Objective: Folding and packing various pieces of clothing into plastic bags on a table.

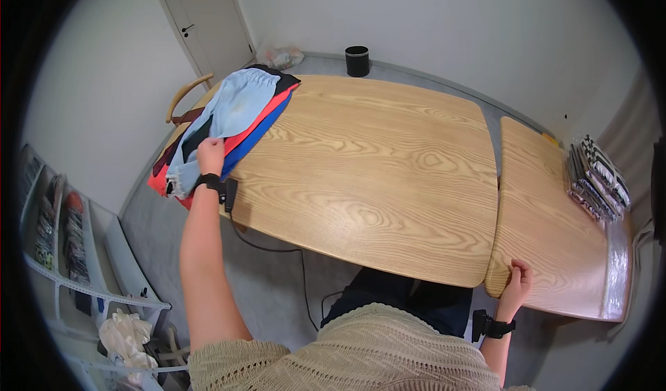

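My left hand point(210, 156) is closed on a fold of the light-blue denim trousers point(243, 99), at the left end of the large wooden table point(368, 176). The trousers have a gathered waist at the far end and lie on top of a heap of clothes. Red cloth point(255, 131), blue cloth point(258, 141) and black cloth point(284, 81) stick out from under them. Over the front corner of the smaller right-hand table point(534, 217), my right hand point(517, 285) holds nothing, its fingers loosely bent and apart. Each wrist wears a black strap with a small device.
Folded garments in clear wrapping point(598, 179) are stacked on the right-hand table. A wooden chair point(187, 98) stands behind the heap. Shelves point(76, 252) line the left side. A black cable point(303, 280) hangs below the table. A black bin point(357, 61) stands by the wall.
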A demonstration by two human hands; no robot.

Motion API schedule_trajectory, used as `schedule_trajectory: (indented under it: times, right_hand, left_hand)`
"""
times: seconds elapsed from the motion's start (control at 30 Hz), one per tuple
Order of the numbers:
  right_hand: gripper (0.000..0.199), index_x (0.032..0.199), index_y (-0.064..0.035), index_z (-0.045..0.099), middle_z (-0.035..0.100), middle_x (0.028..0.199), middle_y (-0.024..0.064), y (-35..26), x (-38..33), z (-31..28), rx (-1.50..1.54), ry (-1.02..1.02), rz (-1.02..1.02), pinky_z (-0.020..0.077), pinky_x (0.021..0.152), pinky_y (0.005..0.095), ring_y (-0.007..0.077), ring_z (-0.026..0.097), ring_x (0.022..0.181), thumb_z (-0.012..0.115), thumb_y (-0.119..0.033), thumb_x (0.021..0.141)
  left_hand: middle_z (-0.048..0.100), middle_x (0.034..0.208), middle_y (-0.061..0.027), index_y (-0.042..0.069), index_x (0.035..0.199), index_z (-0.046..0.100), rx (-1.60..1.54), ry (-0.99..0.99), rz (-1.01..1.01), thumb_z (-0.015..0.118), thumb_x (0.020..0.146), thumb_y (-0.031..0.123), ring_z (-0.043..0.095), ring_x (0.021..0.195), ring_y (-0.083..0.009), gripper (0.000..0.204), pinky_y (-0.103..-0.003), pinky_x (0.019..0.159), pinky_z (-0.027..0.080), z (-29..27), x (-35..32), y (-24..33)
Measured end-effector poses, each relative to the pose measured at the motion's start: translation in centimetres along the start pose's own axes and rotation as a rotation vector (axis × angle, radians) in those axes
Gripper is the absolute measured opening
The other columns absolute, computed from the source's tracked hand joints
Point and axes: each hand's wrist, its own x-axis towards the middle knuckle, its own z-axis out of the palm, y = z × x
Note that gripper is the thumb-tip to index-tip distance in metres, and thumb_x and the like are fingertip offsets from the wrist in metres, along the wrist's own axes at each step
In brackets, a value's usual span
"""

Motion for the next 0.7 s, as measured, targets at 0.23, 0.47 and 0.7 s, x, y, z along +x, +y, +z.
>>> schedule_trajectory:
  times: [0.23, 0.47, 0.7]
  right_hand:
    - [0.012, 0.098, 0.0006, 0.058, 0.06, 0.093, 0.0059, -0.1, -0.6, -0.1, 0.031, -0.082, 0.079, 0.0438, 0.083, 0.0234, 0.0124, 0.055, 0.087, 0.049, 0.001, 0.089]
    - [0.064, 0.135, -0.0024, 0.034, 0.048, 0.128, 0.0133, -4.4, -4.5, 3.9, 0.15, -0.428, -0.034, 0.0369, 0.099, 0.0332, 0.0216, 0.046, 0.12, 0.064, 0.001, 0.078]
    - [0.065, 0.14, -0.0022, 0.03, 0.045, 0.132, 0.0182, -1.7, -4.7, 4.7, 0.154, -0.409, 0.107, 0.0414, 0.095, 0.0331, 0.0272, 0.049, 0.115, 0.064, -0.007, 0.084]
  left_hand:
    - [0.067, 0.087, -0.0051, -0.001, 0.097, 0.066, -0.613, -0.41, 0.196, 0.062, 0.085, 0.01, 0.061, 0.079, -0.0109, 0.017, -0.025, 0.071, 0.049, -0.1, -5.9, 20.7]
    - [0.057, 0.107, -0.0101, 0.002, 0.105, 0.06, -1.25, -1.071, 0.512, 0.06, 0.085, 0.005, 0.059, 0.096, -0.017, 0.021, -0.029, 0.081, 0.049, -4.8, -20.5, 38.4]
    - [0.051, 0.124, -0.0197, 0.001, 0.111, 0.055, -0.812, -1.058, 0.633, 0.064, 0.084, 0.019, 0.051, 0.113, -0.0312, 0.034, -0.036, 0.091, 0.045, -4.2, -20.9, 33.8]
